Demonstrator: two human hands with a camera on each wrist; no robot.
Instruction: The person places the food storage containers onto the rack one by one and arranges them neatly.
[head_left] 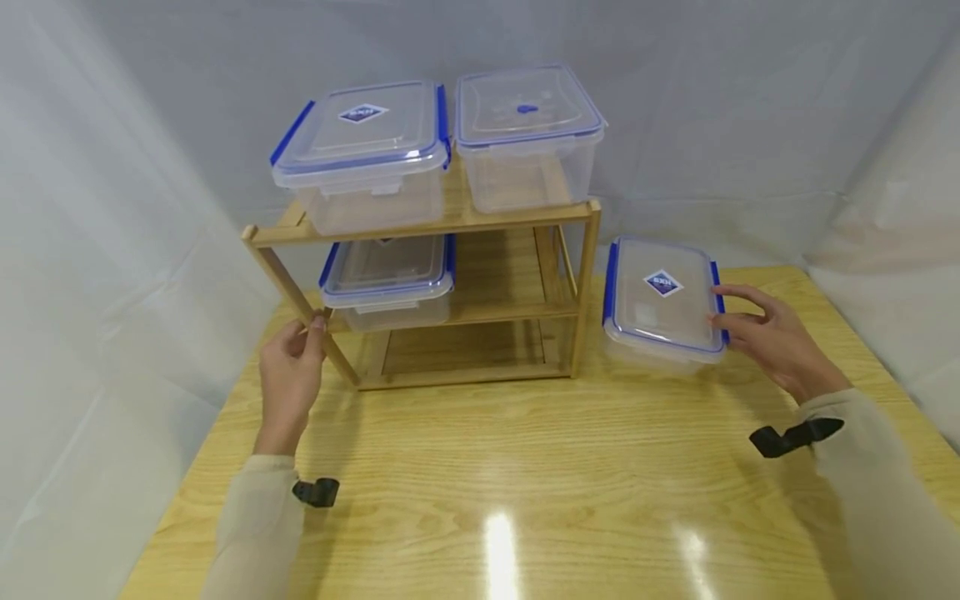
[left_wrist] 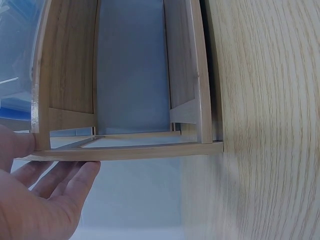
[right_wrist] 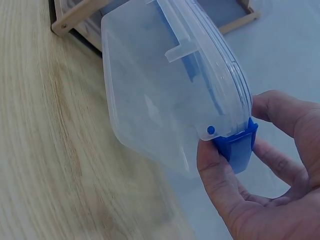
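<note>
My left hand (head_left: pixel 291 364) pinches the front left post of a wooden shelf rack (head_left: pixel 465 379), at the height of its middle shelf. In the left wrist view, the thumb lies on one side of the post and the fingers (left_wrist: pixel 82 182) on the other. My right hand (head_left: pixel 772 337) grips the right edge of a clear plastic food container (head_left: pixel 660 312) with a blue-rimmed lid, to the right of the rack. Seen from the right wrist, thumb and fingers bracket its blue clip latch (right_wrist: pixel 237 147). The container's lower part is blurred in the head view.
On the rack's top shelf stand two larger lidded containers, a left one (head_left: pixel 360 137) and a right one (head_left: pixel 528 112). Another container (head_left: pixel 390 283) sits on the middle shelf, at its left. The wooden table (head_left: pixel 480 475) extends in front; pale sheeting (head_left: pixel 712 125) hangs behind.
</note>
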